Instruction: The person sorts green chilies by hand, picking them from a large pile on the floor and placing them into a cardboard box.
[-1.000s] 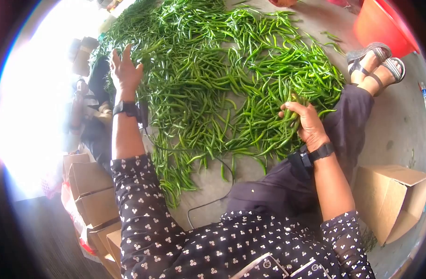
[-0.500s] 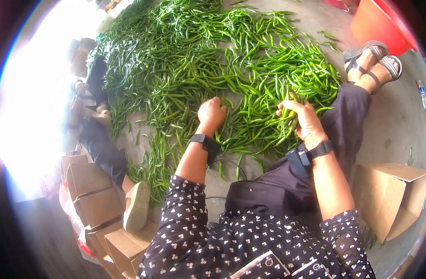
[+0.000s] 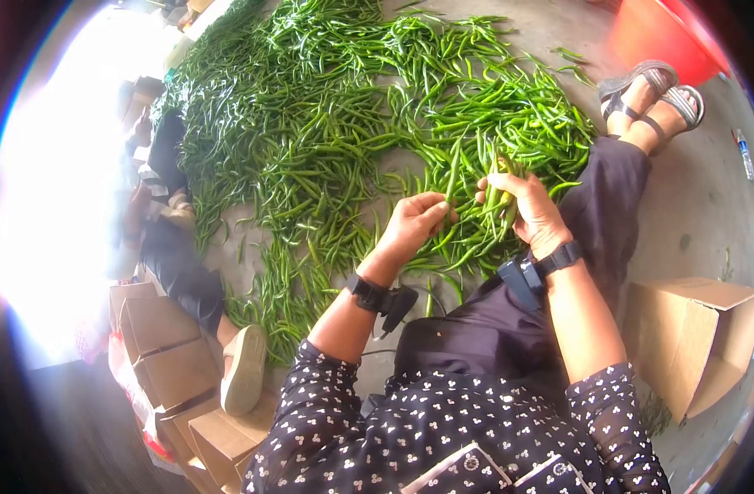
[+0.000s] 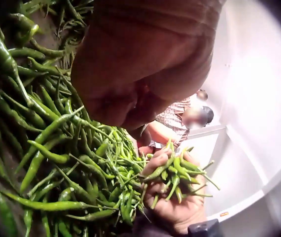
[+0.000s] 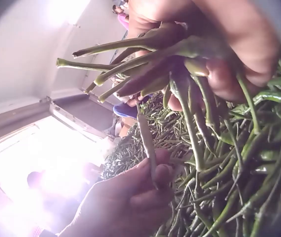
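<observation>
A broad heap of green chili peppers [image 3: 328, 123] covers the floor in front of the person. Over its near right part, the right hand [image 3: 538, 212] grips a bunch of green chilies [image 4: 176, 173], their stems sticking out past the fingers. Just left of it, the left hand [image 3: 415, 226] pinches a single green chili [image 5: 146, 136] between thumb and fingers. That chili points upward in the head view. The two hands are a short gap apart. In the left wrist view, the back of the left hand's own grip is dark and hides its fingertips.
An open cardboard box [image 3: 690, 346] stands beside the person's right arm, with more boxes [image 3: 175, 370] at the left. A red tub [image 3: 665, 41] is at the far right, near sandalled feet [image 3: 653, 99]. Another person's shoe [image 3: 245, 370] rests by the left boxes.
The left hand came from the heap's far left, where its fingers were spread, down to the middle, then rightward beside the right hand, now with a chili. The right hand keeps its bunch, nearly still.
</observation>
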Available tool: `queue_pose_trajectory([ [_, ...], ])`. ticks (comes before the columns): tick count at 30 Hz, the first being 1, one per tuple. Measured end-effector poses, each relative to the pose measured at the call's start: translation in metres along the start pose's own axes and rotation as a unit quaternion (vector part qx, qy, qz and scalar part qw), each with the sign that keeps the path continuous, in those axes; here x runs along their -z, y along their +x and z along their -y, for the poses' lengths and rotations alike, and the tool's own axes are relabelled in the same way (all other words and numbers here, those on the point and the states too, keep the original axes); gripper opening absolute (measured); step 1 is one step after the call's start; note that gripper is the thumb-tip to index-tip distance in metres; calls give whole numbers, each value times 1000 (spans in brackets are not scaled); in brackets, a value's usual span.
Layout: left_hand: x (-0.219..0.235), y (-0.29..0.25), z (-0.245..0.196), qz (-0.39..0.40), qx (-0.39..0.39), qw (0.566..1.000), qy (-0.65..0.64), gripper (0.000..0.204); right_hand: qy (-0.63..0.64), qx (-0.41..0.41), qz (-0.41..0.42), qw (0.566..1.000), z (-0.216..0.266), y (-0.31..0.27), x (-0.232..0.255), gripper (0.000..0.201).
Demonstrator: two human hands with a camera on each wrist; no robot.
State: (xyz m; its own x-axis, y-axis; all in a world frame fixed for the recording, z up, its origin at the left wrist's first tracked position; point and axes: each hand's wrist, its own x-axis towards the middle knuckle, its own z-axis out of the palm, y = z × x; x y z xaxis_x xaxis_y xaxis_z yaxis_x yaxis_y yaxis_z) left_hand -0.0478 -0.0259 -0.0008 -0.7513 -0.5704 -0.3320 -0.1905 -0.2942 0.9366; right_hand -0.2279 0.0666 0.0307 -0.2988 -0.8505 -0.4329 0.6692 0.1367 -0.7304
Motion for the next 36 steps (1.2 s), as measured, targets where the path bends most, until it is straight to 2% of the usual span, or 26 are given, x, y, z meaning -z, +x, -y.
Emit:
queue_pose_trajectory([
  [2,0,5,2,-18,-10,1000,20,17,-8,-1,-1,1000,0,-1,0,13],
  [5,18,24,8,-242,-77,954,159,17,1,-4,-8,1000,0,0,1,14],
  [6,37,37,18,-266,-108,945,156,29,1,-4,-9,1000,0,0,1,14],
  [8,49,49,9,-370,-163,884,234,39,4,-1,-7,1000,0,0,0,15],
  [9,51,55,3,-369,-163,884,235,39,5,-2,-7,1000,1,0,0,15],
  [11,51,68,-12,-291,-135,904,283,54,11,3,-16,1000,2,0,-2,16],
  [12,50,77,-15,-291,-134,904,284,54,11,2,-16,1000,2,0,-2,16],
  [13,44,88,-16,-239,-189,864,400,61,13,1,-20,1000,2,1,-2,17],
  [14,36,95,-14,-182,-239,807,509,67,14,0,-24,1000,1,2,0,17],
  [16,15,100,-12,-96,-154,807,563,84,10,4,-21,1000,0,3,2,20],
  [17,6,98,-13,-42,-104,811,574,89,5,10,-18,1000,0,3,3,24],
  [18,-5,90,-14,-22,-108,785,610,89,4,9,-19,1000,3,2,1,24],
  [20,-10,82,2,33,-176,792,584,89,18,8,-27,999,7,-3,-2,24],
  [21,-12,67,-2,64,-174,799,572,90,19,7,-26,999,6,-1,-1,24],
  [22,-18,46,-8,62,-190,798,568,92,15,8,-19,1000,5,2,2,24],
  [24,-21,17,-9,118,-175,772,600,96,12,6,-9,1000,3,2,4,24],
  [26,-27,-5,-1,121,-179,738,640,98,31,9,-1,999,3,1,0,22],
  [27,-33,-14,3,106,-185,706,676,98,36,-12,6,999,4,0,-1,21],
  [28,-39,-19,3,103,-171,684,702,96,21,17,-15,1000,2,1,-1,20],
  [30,-44,-15,6,85,-148,662,730,95,22,14,-15,1000,2,1,0,19],
  [31,-43,-9,6,82,-149,662,730,95,20,15,-12,1000,3,2,0,19],
  [33,-39,7,6,78,-153,684,709,79,6,16,-36,999,3,0,2,13],
  [34,-33,14,9,30,-222,715,662,65,4,16,-36,999,3,-1,3,13],
  [36,-27,21,8,44,-230,748,621,58,6,16,-35,999,4,-1,3,14],
])
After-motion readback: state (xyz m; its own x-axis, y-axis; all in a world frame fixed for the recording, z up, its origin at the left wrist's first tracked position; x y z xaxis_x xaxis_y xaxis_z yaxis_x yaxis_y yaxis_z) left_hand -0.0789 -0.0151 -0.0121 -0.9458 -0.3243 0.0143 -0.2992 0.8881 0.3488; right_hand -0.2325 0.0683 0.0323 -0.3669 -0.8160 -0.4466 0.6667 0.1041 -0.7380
